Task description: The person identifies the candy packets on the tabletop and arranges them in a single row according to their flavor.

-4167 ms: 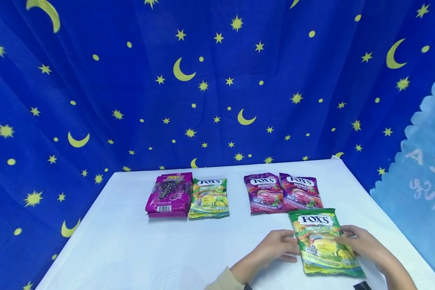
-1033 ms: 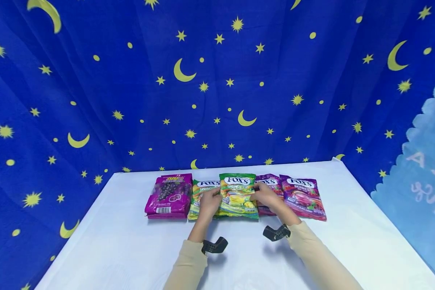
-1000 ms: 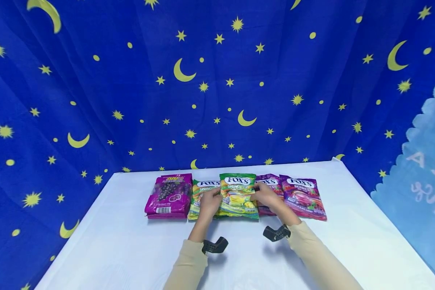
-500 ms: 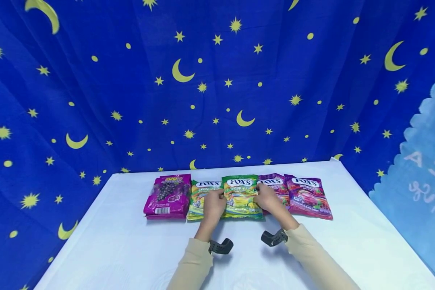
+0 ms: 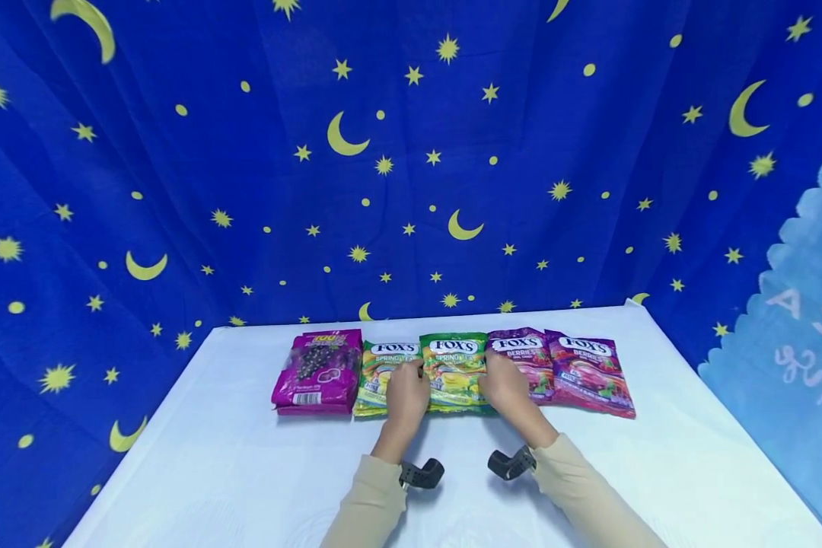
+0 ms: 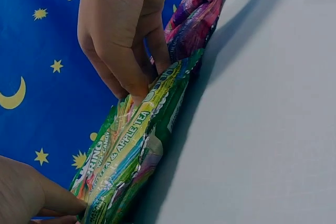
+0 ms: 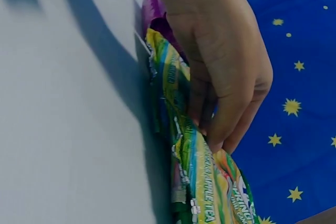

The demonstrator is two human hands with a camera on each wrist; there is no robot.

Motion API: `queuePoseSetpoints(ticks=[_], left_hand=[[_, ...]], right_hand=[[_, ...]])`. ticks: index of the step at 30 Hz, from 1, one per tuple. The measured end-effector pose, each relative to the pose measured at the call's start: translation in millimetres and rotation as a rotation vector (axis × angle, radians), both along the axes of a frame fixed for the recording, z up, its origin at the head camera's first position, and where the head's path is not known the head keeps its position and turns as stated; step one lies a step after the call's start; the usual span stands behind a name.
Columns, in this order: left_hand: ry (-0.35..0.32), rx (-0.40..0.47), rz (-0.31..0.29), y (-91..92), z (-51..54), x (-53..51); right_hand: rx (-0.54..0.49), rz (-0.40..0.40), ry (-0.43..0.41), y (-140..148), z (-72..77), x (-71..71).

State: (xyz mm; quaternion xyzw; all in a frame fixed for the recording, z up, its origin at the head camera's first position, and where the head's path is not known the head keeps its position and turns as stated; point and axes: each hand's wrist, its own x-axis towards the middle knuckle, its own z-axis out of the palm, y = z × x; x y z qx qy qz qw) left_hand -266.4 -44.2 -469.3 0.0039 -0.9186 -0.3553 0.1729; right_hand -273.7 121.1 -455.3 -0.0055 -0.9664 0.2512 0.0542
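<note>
Two hands hold the middle green FOX'S packet (image 5: 454,373) by its sides. The left hand (image 5: 407,399) pinches the left edge, overlapping another green packet (image 5: 377,380). The right hand (image 5: 510,388) is at the right edge, in front of a purple berries packet (image 5: 541,373). In the left wrist view, fingertips of the left hand (image 6: 31,195) and right hand (image 6: 123,35) meet the green packet (image 6: 123,153). The right wrist view shows the left hand (image 7: 226,61) with fingertips at the top of the green packet (image 7: 207,187).
A magenta grape packet (image 5: 318,373) lies at the row's left end, and another berries packet (image 5: 592,377) at its right end. All rest on a white table (image 5: 246,472). A blue curtain (image 5: 281,190) with moons and stars hangs behind.
The held green packet went from the front right into the row, between the other green packet and the berries packets. Both berries packets have lately shifted right.
</note>
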Motion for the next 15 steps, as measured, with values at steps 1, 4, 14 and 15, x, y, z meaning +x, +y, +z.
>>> queuePoseSetpoints(ticks=[1, 4, 14, 15], left_hand=[[0.003, -0.006, 0.000, 0.2, -0.3, -0.1], [0.013, -0.012, 0.000, 0.6, -0.7, 0.5], [0.037, -0.035, 0.001, 0.8, -2.1, 1.7], [0.040, -0.037, 0.000, 0.7, -2.3, 1.7]], right_hand=[[0.008, -0.001, 0.016, 0.1, -0.9, 0.1], [0.020, 0.006, 0.063, 0.5, -3.0, 1.1], [0.049, 0.031, 0.158, 1.8, -7.8, 3.0], [0.041, 0.031, 0.160, 2.1, -8.1, 3.0]])
